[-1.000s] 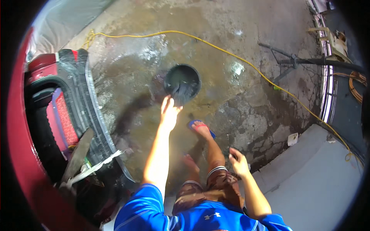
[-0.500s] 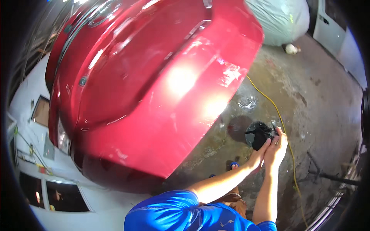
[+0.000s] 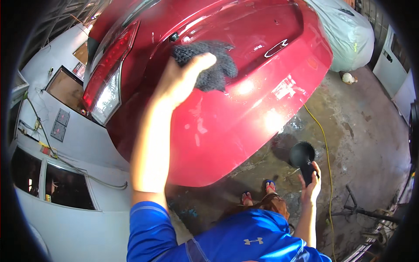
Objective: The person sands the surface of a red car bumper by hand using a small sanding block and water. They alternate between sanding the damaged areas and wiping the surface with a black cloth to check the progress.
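My left hand (image 3: 187, 76) presses a shaggy dark grey cloth (image 3: 218, 70) against the glossy rear of a red car (image 3: 218, 144), right of its red-and-clear tail light (image 3: 113, 65). Wet highlights show on the paint. My right hand (image 3: 310, 181) is down at the lower right, fingers closed on a black object (image 3: 308, 172) that I cannot make out clearly. Just beyond it is a round black bucket (image 3: 301, 152), overlapped by that object in my view.
A covered vehicle (image 3: 349, 35) stands at the back right beside a pale door (image 3: 388, 67). A yellow hose or cord (image 3: 325, 139) crosses the wet concrete (image 3: 353, 135). A white wall (image 3: 52, 222) with windows is at left; a metal stand (image 3: 358, 209) lies at lower right.
The view has swung up from the floor to the car. Both hands were together over the bucket with dark cloth; my left hand has since moved up and left onto the car with the cloth.
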{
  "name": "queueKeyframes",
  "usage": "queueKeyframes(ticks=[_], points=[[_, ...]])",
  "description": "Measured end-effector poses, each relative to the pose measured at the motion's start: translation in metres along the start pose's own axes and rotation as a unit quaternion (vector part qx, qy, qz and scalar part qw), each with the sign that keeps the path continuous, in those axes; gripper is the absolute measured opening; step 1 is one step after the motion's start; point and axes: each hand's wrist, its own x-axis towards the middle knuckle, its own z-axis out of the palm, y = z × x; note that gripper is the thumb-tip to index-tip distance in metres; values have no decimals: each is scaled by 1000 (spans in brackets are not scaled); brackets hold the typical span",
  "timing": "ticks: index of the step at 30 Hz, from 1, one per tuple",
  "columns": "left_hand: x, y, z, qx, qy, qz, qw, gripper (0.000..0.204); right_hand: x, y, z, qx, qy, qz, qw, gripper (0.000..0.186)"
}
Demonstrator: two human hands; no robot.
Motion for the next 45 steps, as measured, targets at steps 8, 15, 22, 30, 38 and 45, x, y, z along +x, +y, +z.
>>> queueKeyframes(ticks=[8, 15, 22, 30, 38, 45], points=[[-23, -8, -39, 632, 154, 222, 726, 75, 48, -87, 129, -176, -179, -248, 936, 55], [11, -43, 12, 701, 72, 76, 706, 62, 106, -148, 303, -431, -262, -627, 594, 51], [15, -34, -31, 713, 127, 115, 680, 46, 75, -107, 388, -288, -322, -675, 598, 32], [8, -35, -29, 692, 152, 93, 700, 50, 88, -107, 384, -304, -406, -606, 613, 34], [8, -37, -29, 689, 171, 111, 695, 50, 108, -126, 381, -289, -383, -686, 547, 26], [5, -39, -29, 681, 192, 103, 699, 49, 148, -162, 368, -451, -245, -614, 600, 32]])
